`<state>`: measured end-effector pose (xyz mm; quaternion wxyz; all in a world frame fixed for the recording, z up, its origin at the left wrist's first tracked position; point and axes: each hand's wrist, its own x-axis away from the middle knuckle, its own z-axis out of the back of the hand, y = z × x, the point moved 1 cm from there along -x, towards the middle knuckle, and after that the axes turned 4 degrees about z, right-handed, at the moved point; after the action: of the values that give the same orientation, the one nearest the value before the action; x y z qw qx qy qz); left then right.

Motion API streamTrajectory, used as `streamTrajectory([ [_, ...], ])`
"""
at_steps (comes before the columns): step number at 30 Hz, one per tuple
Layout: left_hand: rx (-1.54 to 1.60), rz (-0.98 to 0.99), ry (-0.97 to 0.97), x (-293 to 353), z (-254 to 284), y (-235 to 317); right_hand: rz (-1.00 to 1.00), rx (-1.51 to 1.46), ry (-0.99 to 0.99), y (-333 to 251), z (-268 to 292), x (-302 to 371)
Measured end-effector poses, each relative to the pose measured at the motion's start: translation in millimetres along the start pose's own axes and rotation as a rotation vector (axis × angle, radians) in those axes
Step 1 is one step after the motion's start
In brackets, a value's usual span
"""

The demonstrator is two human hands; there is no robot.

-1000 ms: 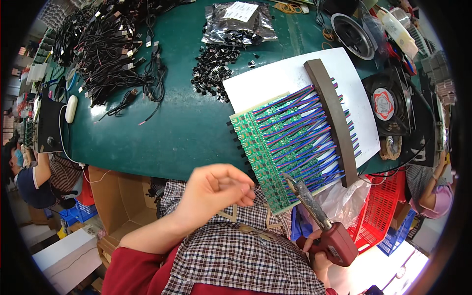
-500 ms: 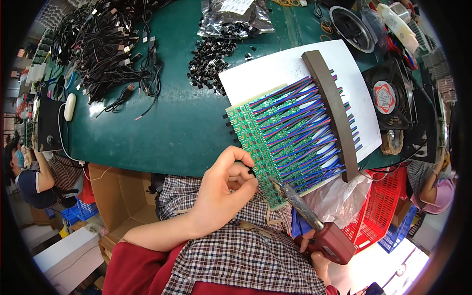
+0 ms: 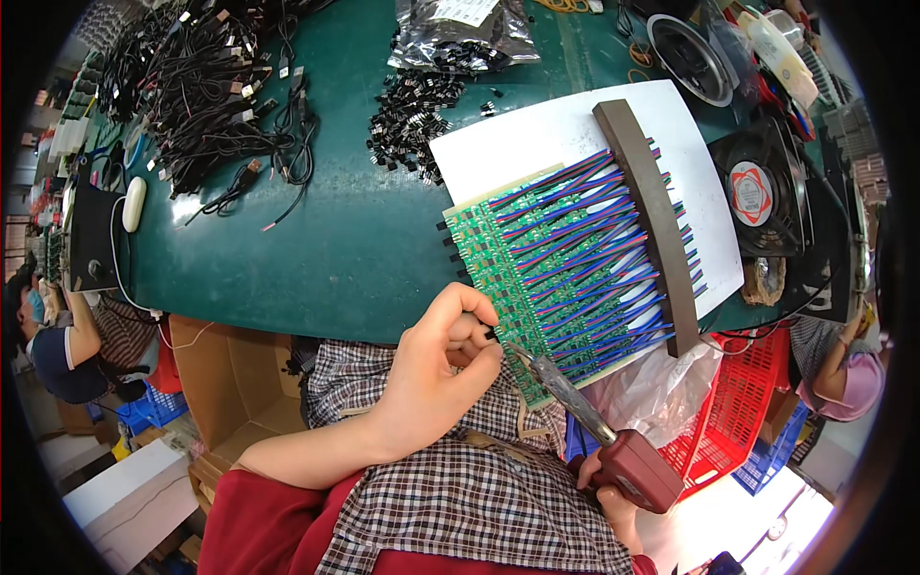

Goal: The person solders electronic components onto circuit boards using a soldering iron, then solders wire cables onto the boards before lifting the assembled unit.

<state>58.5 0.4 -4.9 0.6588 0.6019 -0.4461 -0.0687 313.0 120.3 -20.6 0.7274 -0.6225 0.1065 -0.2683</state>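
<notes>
My left hand [image 3: 436, 379] pinches a small black connector [image 3: 491, 334] against the near left edge of a green circuit board panel [image 3: 486, 251]. My right hand [image 3: 613, 489], partly hidden, grips a soldering iron [image 3: 644, 470] with a dark red body. Its tip reaches the board just right of the connector. Rows of blue, red and black wires [image 3: 575, 264] run from the panel under a long dark bar [image 3: 656, 230]. More black connectors [image 3: 450, 241] stick out along the panel's far left edge. A white sheet [image 3: 517, 134] lies under the panel.
A pile of loose black connectors [image 3: 407, 125] lies beyond the panel, by a clear bag [image 3: 465, 34]. Bundled black USB cables [image 3: 216, 96] cover the back left. A fan [image 3: 757, 192] stands at right. A cardboard box [image 3: 235, 374] and red crate [image 3: 733, 402] sit below the table edge.
The soldering iron has shifted left and slightly up, its tip now nearer the connector in my left hand. My left hand has hardly moved.
</notes>
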Motion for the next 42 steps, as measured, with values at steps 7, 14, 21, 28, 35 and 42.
streamTrajectory([
  [7,-0.002,-0.035,0.005,0.0,-0.9,-0.7,-0.037,-0.102,0.02,10.3,-4.1,6.3],
  [14,-0.021,-0.044,0.002,0.4,-0.3,-2.4,0.05,0.321,-0.008,6.3,-1.1,10.2],
  [21,-0.035,-0.056,0.006,0.3,-1.1,-2.0,-0.028,-0.028,0.039,-6.0,-0.1,6.3],
  [28,-0.181,-0.085,0.097,-8.0,29.6,15.2,-0.111,-0.247,0.136,-19.3,-5.4,-2.9],
  [35,-0.829,-0.484,0.567,-78.6,85.8,32.2,-0.202,-0.212,0.18,-26.7,-15.0,-8.4],
  [42,-0.96,-0.493,0.56,-93.9,92.3,44.9,-0.172,-0.2,0.195,-22.3,-12.9,-4.6],
])
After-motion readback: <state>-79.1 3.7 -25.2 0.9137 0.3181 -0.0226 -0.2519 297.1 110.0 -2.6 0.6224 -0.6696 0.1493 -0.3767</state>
